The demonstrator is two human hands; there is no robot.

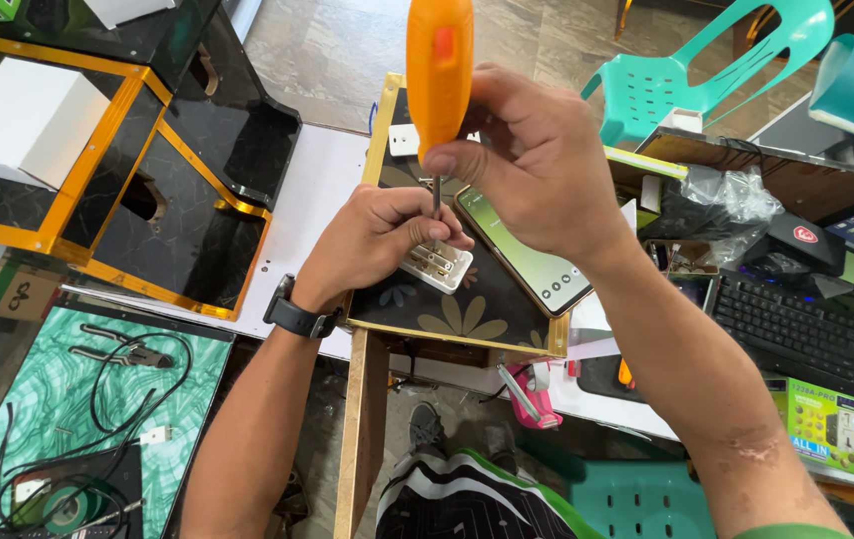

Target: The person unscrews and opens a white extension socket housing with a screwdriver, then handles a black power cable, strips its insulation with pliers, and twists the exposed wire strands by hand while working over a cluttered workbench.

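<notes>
cluttered workshop; a white counter (312,205) carries a dark floral-patterned board with yellow edging (467,314) near its front edge. on the board lies a white plastic socket block with brass terminals (437,265). the left hand (377,240) clamps the block. the right hand (537,160) grips an orange-handled screwdriver (439,75), long axis upright, tip pointing down into a terminal. step judged: working a terminal screw; next move calls for steady axial pressure.

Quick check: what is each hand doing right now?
Left hand: closed on the white plastic socket block.
Right hand: closed on the orange-handled screwdriver.
</notes>
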